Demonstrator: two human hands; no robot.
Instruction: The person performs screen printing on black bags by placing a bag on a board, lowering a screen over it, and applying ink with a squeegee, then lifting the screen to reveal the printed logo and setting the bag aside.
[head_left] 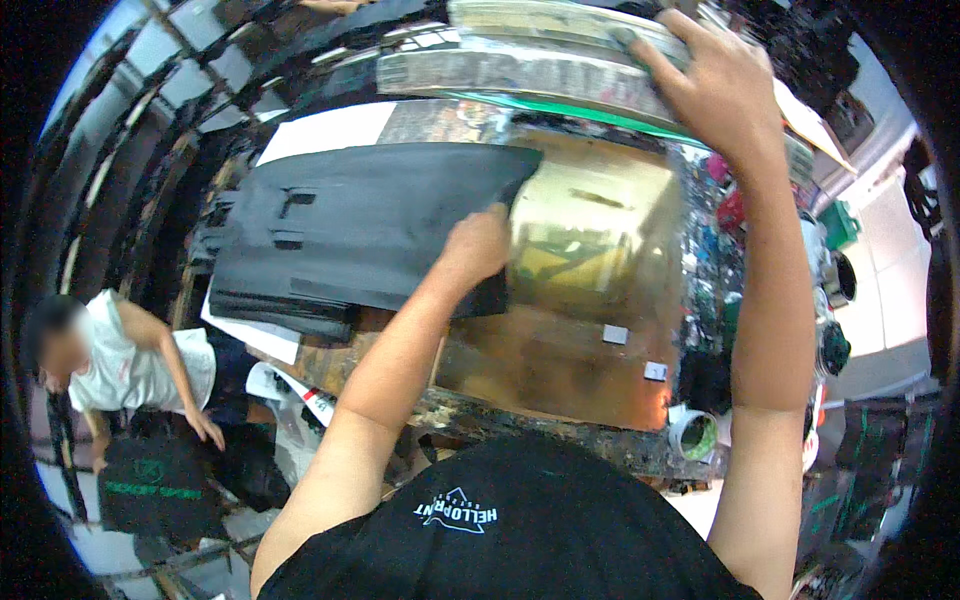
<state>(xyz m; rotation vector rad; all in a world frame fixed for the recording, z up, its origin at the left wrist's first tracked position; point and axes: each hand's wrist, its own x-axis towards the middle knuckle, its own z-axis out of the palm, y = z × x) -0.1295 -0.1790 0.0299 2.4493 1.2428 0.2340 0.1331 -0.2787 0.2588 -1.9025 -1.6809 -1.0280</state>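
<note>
1. left hand (478, 245) has its fingers closed on the right edge of the black fabric piece (360, 225), which lies flat on the brown bench (560, 360).
2. the fabric looks light, limp and floppy; best taken by an edge or corner.
3. farther up, right hand (715, 80) grips the raised frame (540, 70), which looks stiff and heavier.

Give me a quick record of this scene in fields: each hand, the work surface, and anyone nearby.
left hand: grips the edge of a black fabric piece
right hand: raised, holding up a hinged screen frame
work surface: glossy yellowish platen, paint-stained
nearby: small round tub at the table edge
other person: lower left, white sleeveless top, hand on a dark bag
</note>
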